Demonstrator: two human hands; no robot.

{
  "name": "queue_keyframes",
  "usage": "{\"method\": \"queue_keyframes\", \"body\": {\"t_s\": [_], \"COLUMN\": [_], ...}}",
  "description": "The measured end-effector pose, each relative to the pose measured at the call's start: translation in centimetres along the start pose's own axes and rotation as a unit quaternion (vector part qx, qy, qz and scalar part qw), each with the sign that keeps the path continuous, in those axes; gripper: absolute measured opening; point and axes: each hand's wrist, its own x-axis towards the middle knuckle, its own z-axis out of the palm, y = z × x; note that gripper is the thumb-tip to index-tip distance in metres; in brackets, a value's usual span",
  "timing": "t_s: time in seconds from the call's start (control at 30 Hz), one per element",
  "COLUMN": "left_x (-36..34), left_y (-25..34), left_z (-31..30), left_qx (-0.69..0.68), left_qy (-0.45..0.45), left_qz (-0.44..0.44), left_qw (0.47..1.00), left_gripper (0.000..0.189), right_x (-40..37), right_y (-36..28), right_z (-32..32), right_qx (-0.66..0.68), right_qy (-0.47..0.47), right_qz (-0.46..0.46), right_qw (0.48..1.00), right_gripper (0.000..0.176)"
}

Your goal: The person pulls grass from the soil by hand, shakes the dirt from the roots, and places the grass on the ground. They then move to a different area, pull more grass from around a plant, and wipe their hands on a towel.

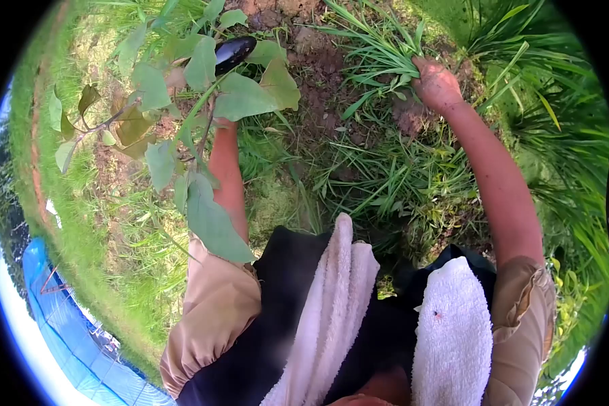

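My right hand (438, 84) is closed around a bunch of long green grass (386, 57), whose blades fan out to the left over the soil. My left forearm (228, 176) reaches forward behind an eggplant plant (247, 95). Broad leaves cover most of my left hand, so its fingers cannot be made out. A dark, glossy eggplant (235, 54) hangs among the leaves, close to where that arm disappears.
Brown bare soil (311, 88) runs between my arms. Cut or flattened grass (386, 179) lies nearer my body. Tall grass (555, 81) grows thickly at the right. A white towel (453, 331) hangs from my neck, and blue sheeting (68, 325) shows at the far left.
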Motion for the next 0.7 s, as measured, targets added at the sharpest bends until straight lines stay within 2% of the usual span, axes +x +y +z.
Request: {"method": "queue_keyframes", "body": {"t_s": [0.13, 0.17, 0.2, 0.23, 0.3, 0.4, 0.43, 0.47, 0.5, 0.53, 0.6, 0.63, 0.67, 0.7], "left_x": [-4.3, -6.6, -8.8, -10.9, -14.6, -15.1, -12.9, -11.0, -11.4, -11.4, -11.5, -11.2, -11.0, -10.0], "left_y": [5.6, 8.3, 10.6, 13.7, 17.7, 15.9, 15.0, 14.9, 12.5, 10.6, 7.8, 5.9, 4.9, 4.1], "left_z": [-1.8, -2.5, -3.1, -4.9, -6.7, -3.5, -5.7, -9.9, -8.2, -8.6, -9.1, -7.4, -5.2, -2.8], "left_qx": [-0.105, -0.155, -0.228, -0.262, -0.239, -0.293, -0.386, -0.419, -0.521, -0.671, -0.828, -0.86, -0.68, -0.426], "left_qy": [0.064, 0.047, -0.07, -0.165, -0.298, -0.229, -0.283, -0.302, -0.225, -0.222, -0.183, -0.243, -0.324, -0.365], "left_qz": [-0.001, -0.012, -0.09, -0.092, 0.019, 0.031, -0.022, -0.126, -0.139, -0.216, -0.281, -0.292, -0.266, -0.211], "left_qw": [0.992, 0.987, 0.967, 0.947, 0.924, 0.928, 0.878, 0.847, 0.812, 0.674, 0.45, 0.34, 0.602, 0.801], "left_gripper": [0.026, 0.026, 0.029, 0.033, 0.03, 0.032, 0.035, 0.033, 0.027, 0.023, 0.038, 0.043, 0.044, 0.046], "right_x": [0.1, 0.2, 0.1, 0.2, 0.0, -0.3, -0.2, -0.1, -0.1, -0.1, -0.2, -0.1, 0.0, 0.0], "right_y": [-0.2, -0.2, -0.2, -0.3, -0.6, -0.5, -0.5, -0.1, -0.1, -0.5, -0.6, -0.5, -0.6, -0.6], "right_z": [-0.5, -0.4, -0.3, -0.4, -0.7, -0.5, -0.2, -0.3, -0.7, -1.1, -1.2, -1.3, -1.6, -1.8], "right_qx": [0.02, 0.012, 0.005, -0.004, 0.01, 0.002, 0.0, -0.002, 0.006, 0.016, 0.029, 0.04, 0.051, 0.063], "right_qy": [-0.015, -0.013, -0.012, -0.007, -0.006, 0.001, 0.004, 0.013, -0.002, -0.016, -0.022, -0.031, -0.043, -0.052], "right_qz": [0.013, 0.011, 0.009, 0.009, 0.028, 0.013, 0.003, -0.003, 0.004, 0.011, 0.028, 0.034, 0.036, 0.038], "right_qw": [1.0, 1.0, 1.0, 1.0, 1.0, 1.0, 1.0, 1.0, 1.0, 1.0, 0.999, 0.998, 0.997, 0.996], "right_gripper": [0.047, 0.047, 0.047, 0.047, 0.049, 0.048, 0.047, 0.046, 0.045, 0.045, 0.041, 0.041, 0.04, 0.039]}}
